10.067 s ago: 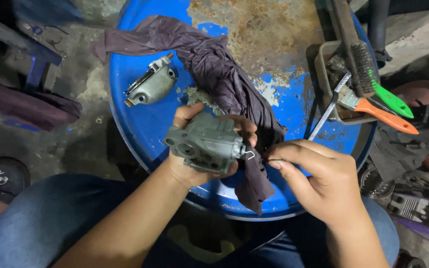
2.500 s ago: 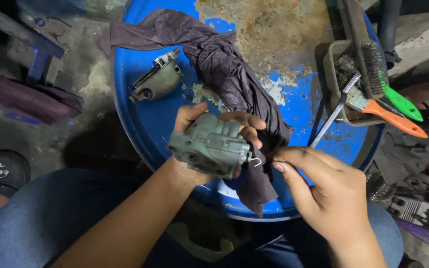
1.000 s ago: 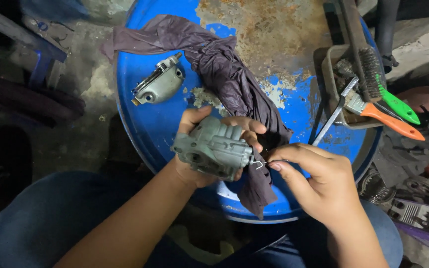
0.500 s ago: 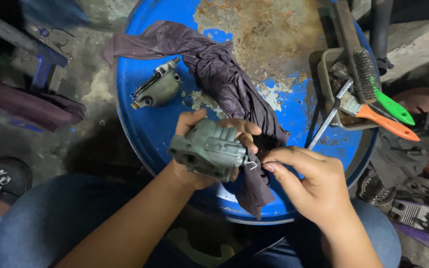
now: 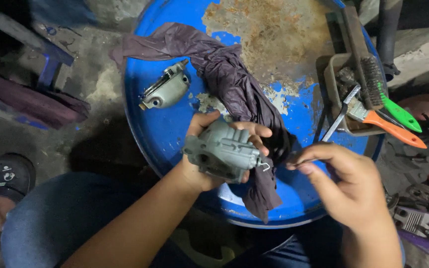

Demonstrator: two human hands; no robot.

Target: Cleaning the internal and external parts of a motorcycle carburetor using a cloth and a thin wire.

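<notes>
My left hand [image 5: 209,149] grips a grey cast-metal housing [image 5: 223,150] above the near edge of a blue drum top [image 5: 175,119]. A small wire hook sticks out of the housing's right end. My right hand [image 5: 346,188] sits just to the right of it, thumb and forefinger pinched on a thin dark pin-like piece [image 5: 294,162] that I cannot make out clearly. A dark purple rag [image 5: 229,79] lies across the drum and hangs under the housing. A second grey metal cover part [image 5: 165,90] rests on the drum at the left.
The drum's far half is rusty [image 5: 269,39]. At its right edge stands a tray [image 5: 334,89] with a wire brush, a green-handled tool [image 5: 398,111], an orange-handled brush [image 5: 393,130] and a metal rod. My blue-trousered legs are below; a sandalled foot [image 5: 6,178] is at left.
My right hand has drawn a little to the right, away from the housing's end, still pinched. The housing stays in my left hand, with the wire hook now standing free.
</notes>
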